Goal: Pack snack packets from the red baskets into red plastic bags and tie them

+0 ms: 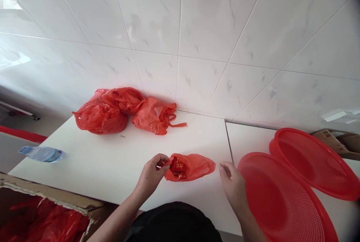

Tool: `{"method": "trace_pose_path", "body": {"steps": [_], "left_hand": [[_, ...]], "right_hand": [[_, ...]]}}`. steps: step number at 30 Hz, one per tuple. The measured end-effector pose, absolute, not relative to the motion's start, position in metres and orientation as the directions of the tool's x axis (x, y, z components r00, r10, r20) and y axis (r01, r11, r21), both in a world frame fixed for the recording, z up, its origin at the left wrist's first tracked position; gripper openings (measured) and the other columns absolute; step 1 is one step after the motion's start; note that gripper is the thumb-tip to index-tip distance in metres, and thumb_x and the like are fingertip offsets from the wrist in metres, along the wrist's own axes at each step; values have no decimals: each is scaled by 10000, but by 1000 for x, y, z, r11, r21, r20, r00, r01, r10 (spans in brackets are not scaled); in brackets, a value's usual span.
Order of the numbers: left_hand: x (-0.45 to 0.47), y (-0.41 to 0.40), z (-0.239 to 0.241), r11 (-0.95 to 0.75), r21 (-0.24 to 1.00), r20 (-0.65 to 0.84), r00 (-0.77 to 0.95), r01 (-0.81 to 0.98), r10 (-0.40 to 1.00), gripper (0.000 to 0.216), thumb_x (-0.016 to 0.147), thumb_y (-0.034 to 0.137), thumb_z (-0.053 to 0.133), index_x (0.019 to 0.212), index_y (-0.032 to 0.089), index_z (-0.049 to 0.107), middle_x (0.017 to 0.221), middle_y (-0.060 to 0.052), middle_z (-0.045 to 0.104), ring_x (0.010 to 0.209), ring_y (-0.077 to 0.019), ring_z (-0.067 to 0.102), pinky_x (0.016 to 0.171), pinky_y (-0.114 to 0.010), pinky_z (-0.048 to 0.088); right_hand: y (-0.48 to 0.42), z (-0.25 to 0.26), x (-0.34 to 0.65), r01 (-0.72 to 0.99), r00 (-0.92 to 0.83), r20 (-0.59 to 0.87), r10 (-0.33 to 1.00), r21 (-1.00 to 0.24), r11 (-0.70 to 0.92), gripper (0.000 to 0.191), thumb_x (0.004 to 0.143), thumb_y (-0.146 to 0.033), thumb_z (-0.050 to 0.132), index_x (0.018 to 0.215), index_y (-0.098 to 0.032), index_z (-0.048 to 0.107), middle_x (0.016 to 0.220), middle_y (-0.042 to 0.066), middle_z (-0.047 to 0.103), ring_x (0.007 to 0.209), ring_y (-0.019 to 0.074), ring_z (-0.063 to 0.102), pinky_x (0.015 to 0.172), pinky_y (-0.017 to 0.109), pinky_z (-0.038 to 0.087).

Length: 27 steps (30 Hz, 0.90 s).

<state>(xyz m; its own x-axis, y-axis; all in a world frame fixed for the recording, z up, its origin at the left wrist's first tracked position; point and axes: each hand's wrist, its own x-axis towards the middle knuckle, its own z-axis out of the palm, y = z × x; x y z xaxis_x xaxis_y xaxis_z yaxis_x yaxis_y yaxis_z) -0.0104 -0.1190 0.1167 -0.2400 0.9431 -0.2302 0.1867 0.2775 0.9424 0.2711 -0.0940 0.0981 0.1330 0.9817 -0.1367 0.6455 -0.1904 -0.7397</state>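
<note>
A small red plastic bag (194, 167) lies on the white table (118, 159) in front of me, its mouth facing left, with red and gold wrapped items showing inside. My left hand (153, 172) pinches the bag's open edge. My right hand (232, 185) hovers just right of the bag, apart from it, fingers loosely curled, holding nothing that I can see. Its fingertips are near the rim of a red mesh basket (278, 200).
A second red basket (315, 163) overlaps the first at the right. Two larger red bags (104, 112) (154, 116) lie by the tiled wall. A water bottle (42, 154) lies at the table's left edge. A cardboard box (45, 212) with red bags is at lower left.
</note>
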Motion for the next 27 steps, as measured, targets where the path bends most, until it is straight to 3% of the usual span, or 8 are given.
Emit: {"method": "trace_pose_path", "body": {"steps": [3,5,8,11,16,19,23,27], "left_hand": [[-6,-122,118,285,942,-242,-232,175,942,144,663,319,667,778,232,676,775,-25,654,688,-176,542,615,-272,397],[-4,-121,119,286,941,-242,-232,180,942,152,665,328,666,783,233,674,775,-24,653,676,-172,537,598,-267,395],[-5,-119,120,280,941,-231,-244,190,942,128,676,302,641,780,232,665,746,-16,640,660,-166,533,578,-260,392],[-7,-118,121,264,942,-208,-260,205,943,111,681,259,617,780,231,661,735,-10,637,671,-166,546,587,-258,401],[-11,-119,117,272,940,-218,-253,206,943,110,688,254,623,788,224,656,765,-13,651,695,-167,560,602,-260,406],[-14,-115,113,286,939,-232,-262,193,937,139,689,272,639,817,221,656,745,-6,633,679,-160,548,598,-259,403],[-20,-103,112,242,962,-196,-304,123,932,201,703,313,655,881,219,643,757,2,625,671,-149,549,623,-263,421],[-26,-90,118,174,984,-149,-357,39,922,271,720,330,660,958,209,611,817,-6,620,694,-140,546,665,-271,448]], "right_hand": [[-98,99,252,716,-93,4,996,-694,70,275,916,-418,381,940,-257,603,981,56,675,873,203,628,733,295,475],[-92,90,243,834,-153,17,988,-534,139,253,920,-397,389,958,-251,592,966,69,657,890,218,618,720,305,461],[-75,65,240,963,-62,-80,995,-268,38,217,862,-386,514,994,-220,558,956,96,626,872,242,610,649,301,432],[-64,44,246,982,11,-223,975,-181,-52,192,805,-266,560,981,-197,528,935,105,624,834,239,619,592,285,386],[-68,39,258,857,27,-426,904,-456,-240,206,798,-181,415,983,-233,489,781,26,646,618,179,606,528,272,356],[-67,49,260,707,61,-406,912,-627,-326,266,755,-227,445,1019,-241,482,837,27,662,671,178,631,568,270,416],[-62,68,261,505,31,-340,940,-806,-308,207,699,-216,433,885,-228,522,829,18,676,742,176,643,662,280,464],[-60,87,268,232,-26,-384,923,-900,-368,166,734,-267,463,824,-205,588,800,23,678,768,174,633,704,284,491]]}}
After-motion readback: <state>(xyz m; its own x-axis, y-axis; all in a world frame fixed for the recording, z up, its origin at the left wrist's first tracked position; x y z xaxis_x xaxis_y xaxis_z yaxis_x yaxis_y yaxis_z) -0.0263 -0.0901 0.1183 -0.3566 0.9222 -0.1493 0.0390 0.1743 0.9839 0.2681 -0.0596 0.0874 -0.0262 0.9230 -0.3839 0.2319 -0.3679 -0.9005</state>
